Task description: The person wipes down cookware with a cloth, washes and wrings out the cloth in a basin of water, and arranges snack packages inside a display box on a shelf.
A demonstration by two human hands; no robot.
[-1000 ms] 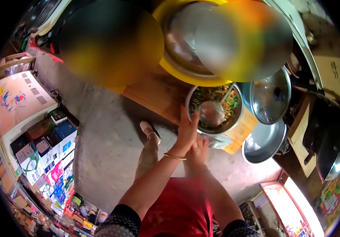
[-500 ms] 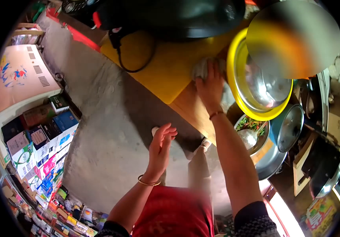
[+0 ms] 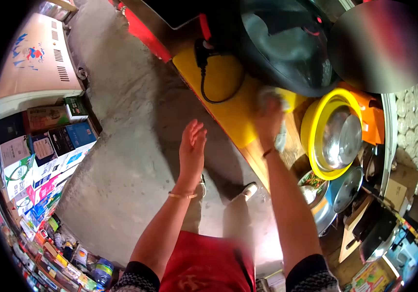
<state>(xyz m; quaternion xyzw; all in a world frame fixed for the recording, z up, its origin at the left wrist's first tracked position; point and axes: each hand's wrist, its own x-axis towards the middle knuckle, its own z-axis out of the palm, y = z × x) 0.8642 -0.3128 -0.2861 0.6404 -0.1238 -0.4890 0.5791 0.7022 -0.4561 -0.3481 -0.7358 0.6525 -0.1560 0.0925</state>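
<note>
My right hand [image 3: 268, 124], blurred by motion, presses on a pale grey cloth [image 3: 281, 140] that shows above and beside it. Under the cloth lie a yellow sheet [image 3: 221, 80] and the wooden tabletop [image 3: 292, 146]. Over the concrete floor hangs my left hand [image 3: 192, 148], fingers stretched out and loosely bent, holding nothing. Just right of my right hand stands a yellow basin [image 3: 310, 127] with a shiny metal bowl [image 3: 333, 146] in it.
A large black appliance [image 3: 286, 53] with a plugged cord [image 3: 203, 82] sits at the table's back. Nearer are a dish of chopped vegetables [image 3: 313, 181] and a glass lid [image 3: 348, 190]. Stacked boxes [image 3: 58, 146] and a pale pink cabinet [image 3: 38, 53] stand at left.
The view has shifted, so the table things appear farther right and lower. My right hand and the cloth have moved over the yellow sheet; my left hand stays raised and empty.
</note>
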